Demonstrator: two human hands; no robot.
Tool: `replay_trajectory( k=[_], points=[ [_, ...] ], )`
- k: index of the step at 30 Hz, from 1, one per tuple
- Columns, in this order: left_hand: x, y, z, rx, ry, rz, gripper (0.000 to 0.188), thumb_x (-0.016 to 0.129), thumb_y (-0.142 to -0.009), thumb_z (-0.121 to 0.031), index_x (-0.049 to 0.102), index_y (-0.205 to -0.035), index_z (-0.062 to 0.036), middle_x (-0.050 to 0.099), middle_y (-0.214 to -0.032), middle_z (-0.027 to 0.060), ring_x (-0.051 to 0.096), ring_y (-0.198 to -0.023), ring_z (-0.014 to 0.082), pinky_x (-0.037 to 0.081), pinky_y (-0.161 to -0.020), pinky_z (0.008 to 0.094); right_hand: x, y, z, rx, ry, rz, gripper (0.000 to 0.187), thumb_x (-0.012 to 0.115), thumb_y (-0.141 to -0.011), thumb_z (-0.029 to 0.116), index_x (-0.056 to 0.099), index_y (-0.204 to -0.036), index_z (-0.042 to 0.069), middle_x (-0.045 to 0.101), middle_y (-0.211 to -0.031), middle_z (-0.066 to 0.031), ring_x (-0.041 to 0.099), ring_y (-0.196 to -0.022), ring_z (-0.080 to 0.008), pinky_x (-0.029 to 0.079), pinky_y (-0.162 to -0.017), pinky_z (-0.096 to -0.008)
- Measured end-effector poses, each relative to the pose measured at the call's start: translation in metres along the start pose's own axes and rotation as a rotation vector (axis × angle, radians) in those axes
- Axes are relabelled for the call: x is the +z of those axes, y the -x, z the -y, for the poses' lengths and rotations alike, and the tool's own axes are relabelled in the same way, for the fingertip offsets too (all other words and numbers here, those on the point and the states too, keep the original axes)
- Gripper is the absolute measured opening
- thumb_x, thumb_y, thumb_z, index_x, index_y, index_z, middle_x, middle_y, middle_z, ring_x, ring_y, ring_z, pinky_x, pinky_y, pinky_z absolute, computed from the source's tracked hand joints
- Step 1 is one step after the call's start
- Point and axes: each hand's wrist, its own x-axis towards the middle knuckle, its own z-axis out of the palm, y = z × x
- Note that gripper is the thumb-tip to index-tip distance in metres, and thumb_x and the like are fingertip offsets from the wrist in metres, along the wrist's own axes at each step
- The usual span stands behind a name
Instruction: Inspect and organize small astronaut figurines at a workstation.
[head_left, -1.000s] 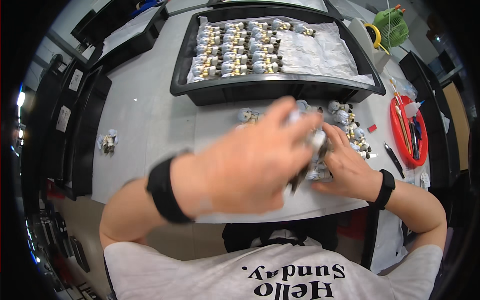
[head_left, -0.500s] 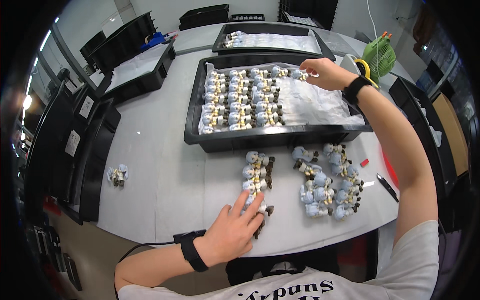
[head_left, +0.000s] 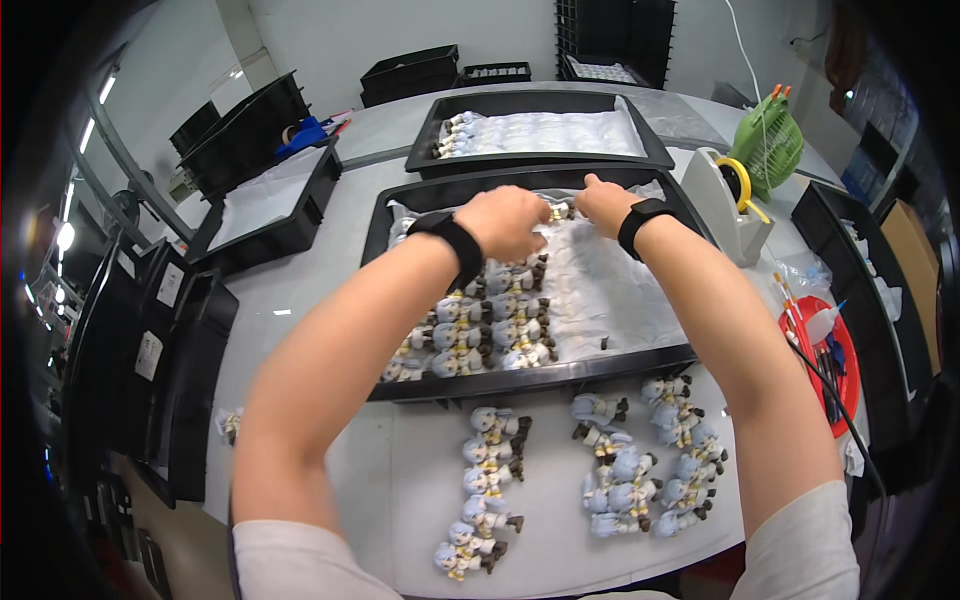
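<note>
Both my hands are over the black tray (head_left: 540, 382) lined with white sheeting. A small blue-haired figurine (head_left: 562, 211) lies between them near the tray's far edge. My right hand (head_left: 608, 208) has its fingers curled together at the figurine's right end. On the other side, my left hand (head_left: 505, 224) is bent with its thumb apart from the fingers, close to the figurine; some fingertips are hidden. Rows of similar figurines (head_left: 460, 335) fill the tray's left part, partly behind my left arm. Outside the tray, more stand in a column (head_left: 487, 452) and a cluster (head_left: 628, 465).
A second lined tray (head_left: 655, 160) with a few figurines stands behind. At right are a white tape dispenser (head_left: 712, 205), a green fan (head_left: 765, 150) and a red bowl (head_left: 848, 385) of tools. A small dark piece (head_left: 604, 343) lies on the sheeting. Black bins (head_left: 190, 400) stand left.
My left hand has left the figurine column on the table and moved up into the tray beside my right hand. The view has shifted, showing the red bowl and tape dispenser more fully.
</note>
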Motion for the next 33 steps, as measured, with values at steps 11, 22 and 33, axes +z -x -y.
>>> replay_trajectory(
  k=[11,22,33],
  points=[
    [0.056,-0.099,0.031,-0.224,-0.276,-0.277,0.032,0.068,-0.063,-0.026,0.063,-0.091,-0.0104,0.062,-0.09,0.0107,0.059,-0.089,0.0274,0.048,-0.077,0.0368,-0.045,0.083,-0.009,-0.165,-0.596,-0.494,0.023,0.063,-0.074,0.012,0.056,-0.093,0.001,0.06,-0.076,-0.0126,0.058,-0.063,-0.0185,0.046,-0.06,-0.0285],
    [-0.018,0.183,-0.099,0.108,0.41,-0.325,0.029,0.065,-0.072,-0.005,0.057,-0.099,0.0,0.058,-0.08,0.0073,0.055,-0.072,0.0139,0.046,-0.065,0.0234,-0.073,0.273,0.056,0.02,-1.017,-0.604,0.027,0.052,-0.088,0.017,0.053,-0.111,0.002,0.059,-0.085,-0.0029,0.053,-0.067,-0.0053,0.038,-0.054,-0.016],
    [0.078,0.269,-0.081,-0.396,0.472,-0.084,0.029,0.059,-0.075,-0.014,0.057,-0.099,0.0036,0.06,-0.08,0.0137,0.055,-0.065,0.0184,0.045,-0.063,0.0302,-0.004,0.36,0.136,0.194,-1.699,-0.376,0.026,0.052,-0.087,0.016,0.051,-0.108,0.001,0.058,-0.085,-0.0042,0.057,-0.069,-0.0097,0.043,-0.052,-0.0191]
  ],
)
